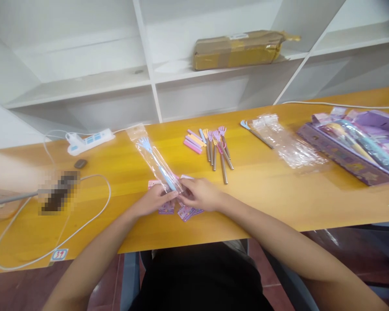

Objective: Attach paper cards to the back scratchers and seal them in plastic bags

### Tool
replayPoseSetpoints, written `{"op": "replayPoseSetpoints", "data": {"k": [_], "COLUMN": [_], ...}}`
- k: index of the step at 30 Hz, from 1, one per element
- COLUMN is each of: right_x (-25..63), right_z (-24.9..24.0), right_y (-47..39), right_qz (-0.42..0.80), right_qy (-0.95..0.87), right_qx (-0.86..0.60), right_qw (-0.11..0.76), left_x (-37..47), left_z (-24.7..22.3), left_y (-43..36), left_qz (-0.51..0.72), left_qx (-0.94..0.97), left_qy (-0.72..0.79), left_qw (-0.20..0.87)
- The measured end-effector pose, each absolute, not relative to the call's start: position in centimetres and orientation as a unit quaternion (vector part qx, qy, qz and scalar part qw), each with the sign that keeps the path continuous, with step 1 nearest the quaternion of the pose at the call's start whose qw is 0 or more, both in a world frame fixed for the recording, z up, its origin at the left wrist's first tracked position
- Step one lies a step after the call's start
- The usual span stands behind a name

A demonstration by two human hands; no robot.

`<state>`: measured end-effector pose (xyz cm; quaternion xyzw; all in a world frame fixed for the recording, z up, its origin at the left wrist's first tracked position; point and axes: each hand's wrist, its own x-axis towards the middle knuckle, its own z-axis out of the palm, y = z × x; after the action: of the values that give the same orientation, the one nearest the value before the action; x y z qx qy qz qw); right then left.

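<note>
A light-blue back scratcher (160, 166) lies inside a clear plastic bag (136, 131), its claw end pointing away from me. My left hand (154, 200) grips the lower end of this bagged back scratcher, thumb on top. On the other side of that end, my right hand (199, 194) has its fingers curled against the bag, partly hiding what they pinch. Beneath both hands lie several pink and purple printed cards (185, 212). Beyond them is a group of back scratchers (215, 147) with metal rods and coloured claws, beside several short coloured tubes (194, 140).
Right of centre, a blue-clawed back scratcher (257, 134) lies by clear plastic bags (294, 147). A purple box (340, 151) holds bagged items at far right. At left are a power strip (90, 141) and looped white cable (108, 190). A taped carton (236, 52) rests on the shelf.
</note>
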<state>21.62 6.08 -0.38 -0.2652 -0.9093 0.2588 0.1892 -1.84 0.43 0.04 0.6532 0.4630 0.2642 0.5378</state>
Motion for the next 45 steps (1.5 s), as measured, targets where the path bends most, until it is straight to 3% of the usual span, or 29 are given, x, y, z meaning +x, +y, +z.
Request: {"op": "replayPoseSetpoints", "data": {"k": [12,22,31,36,45], "right_x": [21.7,22.1,22.2,22.2,21.9], "right_z": [-0.4,-0.5,-1.0,-0.9,-1.4], "right_y": [6.5,6.7,7.1,7.2,7.3], "right_qz": [0.264,0.448,0.278,0.291,0.324], "right_qy": [-0.912,-0.847,-0.890,-0.885,-0.877], "right_qx": [-0.261,-0.173,-0.123,-0.127,-0.154], "right_qw": [0.176,0.226,0.340,0.341,0.319], "left_x": [-1.4,-1.8,-1.7,-1.5,-1.1], "left_z": [-0.2,0.2,-0.6,-0.9,-0.1], "left_y": [0.7,1.0,0.9,0.5,0.1], "left_qz": [0.296,0.388,0.366,0.338,0.317], "left_qx": [0.659,0.594,0.588,0.599,0.638], "left_qy": [0.496,0.535,0.518,0.485,0.476], "left_qw": [0.481,0.459,0.502,0.540,0.516]}}
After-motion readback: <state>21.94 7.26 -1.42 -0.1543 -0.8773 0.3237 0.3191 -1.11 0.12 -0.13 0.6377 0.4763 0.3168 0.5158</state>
